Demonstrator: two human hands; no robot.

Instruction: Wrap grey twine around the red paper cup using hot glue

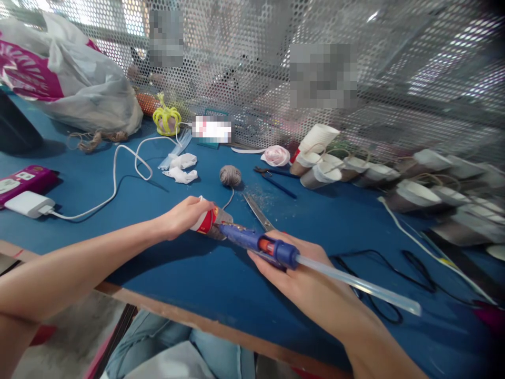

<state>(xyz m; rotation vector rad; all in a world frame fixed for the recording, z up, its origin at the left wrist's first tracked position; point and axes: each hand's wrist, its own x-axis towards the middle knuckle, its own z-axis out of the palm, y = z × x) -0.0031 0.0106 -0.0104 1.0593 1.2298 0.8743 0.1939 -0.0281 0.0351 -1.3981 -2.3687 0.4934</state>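
Observation:
My left hand [183, 217] is closed around a red and white paper cup [205, 220], tilted on its side above the blue table. Grey yarn covers the cup's far end, and a strand runs from there to a grey yarn ball [230, 176]. In my right hand [303, 268] is a blue hot glue gun [252, 239], its nozzle at the yarn-covered part of the cup; whether it touches I cannot tell. A long clear glue stick [363, 284] sticks out of the gun's back. Scissors [258, 211] lie just beyond the gun, their handles partly hidden by my right hand.
Pliers [276, 172] and a pink ribbon roll [275, 156] lie farther back. Several yarn-wrapped cups [321, 175] line the right side. A black cord [379, 252] loops beside my right hand. A white cable [114, 184] crosses the left, near a plastic bag [94, 95]. Perforated metal mesh [256, 68] bounds the back.

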